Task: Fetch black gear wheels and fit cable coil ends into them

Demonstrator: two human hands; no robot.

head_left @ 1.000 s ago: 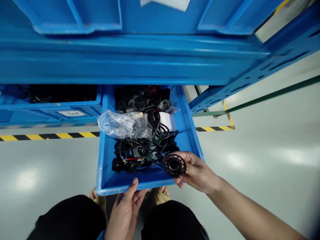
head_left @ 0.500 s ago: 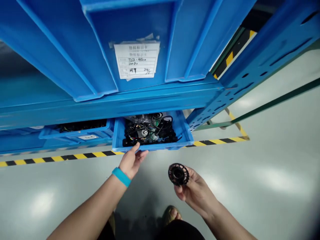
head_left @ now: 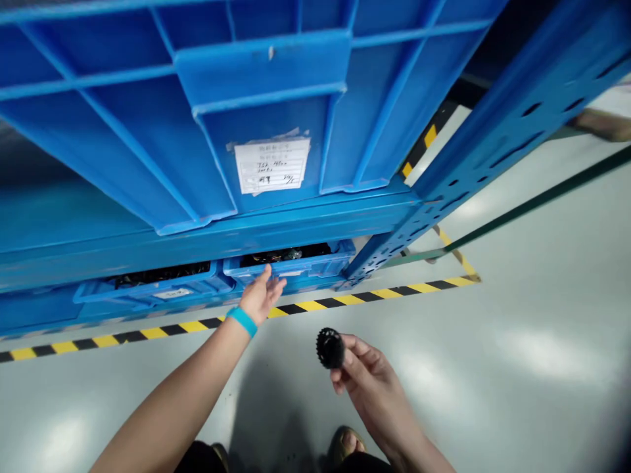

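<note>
My left hand (head_left: 261, 297), with a teal band (head_left: 242, 322) at the wrist, reaches to the front of a blue bin (head_left: 315, 268) on the bottom shelf. Its fingers are stretched and apart; whether they touch the bin I cannot tell. Dark parts (head_left: 296, 253) show through the narrow gap above the bin's rim. Lower right, over the floor, my right hand (head_left: 367, 371) pinches a black toothed wheel (head_left: 329, 348) between thumb and fingers. The wheel is round, with teeth along its edge and openings in its face.
A second blue bin (head_left: 197, 289) with dark contents sits to the left. Above, a large labelled blue crate (head_left: 266, 72) rests on the shelf beam (head_left: 296, 220). A blue rack upright (head_left: 444, 171) stands at right. Yellow-black tape (head_left: 355, 300) crosses the floor (head_left: 517, 394).
The bin by my left hand has slid back under the shelf beam, hiding most of its contents. My right hand has turned the toothed wheel. The view has tilted up a little.
</note>
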